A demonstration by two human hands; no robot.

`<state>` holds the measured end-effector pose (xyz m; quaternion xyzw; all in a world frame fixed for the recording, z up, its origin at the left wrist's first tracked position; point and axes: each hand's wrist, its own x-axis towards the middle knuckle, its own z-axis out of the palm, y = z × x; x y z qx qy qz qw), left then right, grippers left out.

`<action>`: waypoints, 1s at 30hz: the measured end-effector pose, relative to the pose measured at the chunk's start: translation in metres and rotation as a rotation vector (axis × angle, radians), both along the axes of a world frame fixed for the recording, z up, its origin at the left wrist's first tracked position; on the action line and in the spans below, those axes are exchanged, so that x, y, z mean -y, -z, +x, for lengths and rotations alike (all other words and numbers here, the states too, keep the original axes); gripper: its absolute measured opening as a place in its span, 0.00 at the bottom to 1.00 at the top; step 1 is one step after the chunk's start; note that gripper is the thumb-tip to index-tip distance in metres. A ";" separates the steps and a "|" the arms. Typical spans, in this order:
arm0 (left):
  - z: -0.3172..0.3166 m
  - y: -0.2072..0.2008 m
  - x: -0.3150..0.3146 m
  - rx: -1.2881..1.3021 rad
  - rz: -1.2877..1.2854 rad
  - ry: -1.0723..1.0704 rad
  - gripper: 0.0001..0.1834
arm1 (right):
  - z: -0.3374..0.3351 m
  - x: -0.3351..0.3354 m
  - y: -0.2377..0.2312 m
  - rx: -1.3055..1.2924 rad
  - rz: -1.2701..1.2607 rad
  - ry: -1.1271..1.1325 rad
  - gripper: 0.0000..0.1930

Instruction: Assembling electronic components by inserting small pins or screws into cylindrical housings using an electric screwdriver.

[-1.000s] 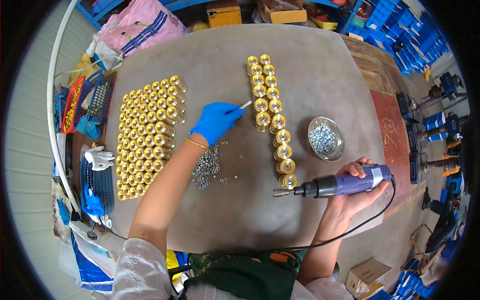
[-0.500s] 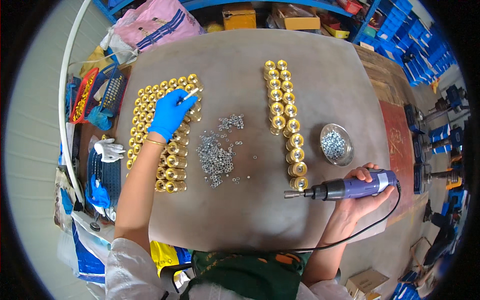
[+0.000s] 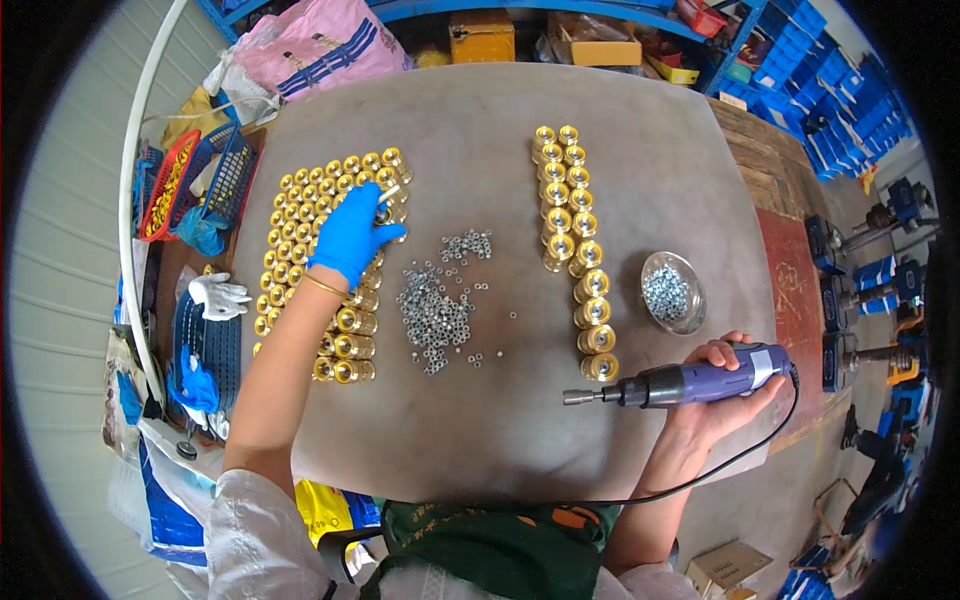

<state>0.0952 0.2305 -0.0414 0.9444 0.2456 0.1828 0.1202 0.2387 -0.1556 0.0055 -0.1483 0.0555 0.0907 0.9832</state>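
My left hand [image 3: 347, 237], in a blue glove, reaches over the right side of a block of brass fittings [image 3: 300, 207] standing in rows. Its fingers are closed on a short, thin white stick [image 3: 389, 194], while the thumb points out to the right over the fittings. What the fingertips touch below is hidden. In my bare right hand [image 3: 722, 385] lies a purple electric screwdriver [image 3: 710, 378], gripped around its body. Its metal socket tip points left, above the table and just below a second double row of brass fittings [image 3: 583, 225].
Loose nuts [image 3: 436, 312] lie heaped mid-table. A metal bowl [image 3: 694, 320] of small silvery parts stands right of the second row. The screwdriver's black cord [image 3: 745, 450] runs along the front edge. Baskets [image 3: 228, 185] and a white glove [image 3: 218, 298] sit at the left.
My left hand has shifted slightly right and nearer, still with the white stick. The screwdriver in my right hand has dropped a little toward me and left.
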 end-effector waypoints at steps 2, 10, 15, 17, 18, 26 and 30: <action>-0.004 0.003 0.005 0.048 0.004 0.035 0.20 | 0.000 0.002 0.000 -0.002 0.007 0.002 0.27; 0.002 -0.019 -0.002 -0.302 -0.091 0.171 0.23 | -0.003 0.000 -0.002 -0.006 0.016 -0.002 0.28; 0.002 -0.041 0.046 -0.261 -0.339 0.019 0.20 | -0.005 0.001 -0.005 0.034 -0.007 -0.006 0.28; -0.016 -0.035 0.084 0.010 -0.687 0.060 0.16 | -0.007 0.000 -0.008 0.053 0.010 0.005 0.28; -0.023 -0.032 0.108 0.121 -0.891 0.073 0.14 | -0.007 -0.001 -0.009 0.077 0.029 0.010 0.28; -0.051 -0.038 0.207 0.276 -1.534 0.028 0.11 | -0.008 -0.002 -0.016 0.186 0.051 -0.026 0.27; -0.045 -0.044 0.216 0.336 -1.671 -0.146 0.10 | -0.009 -0.001 -0.020 0.163 0.010 0.016 0.28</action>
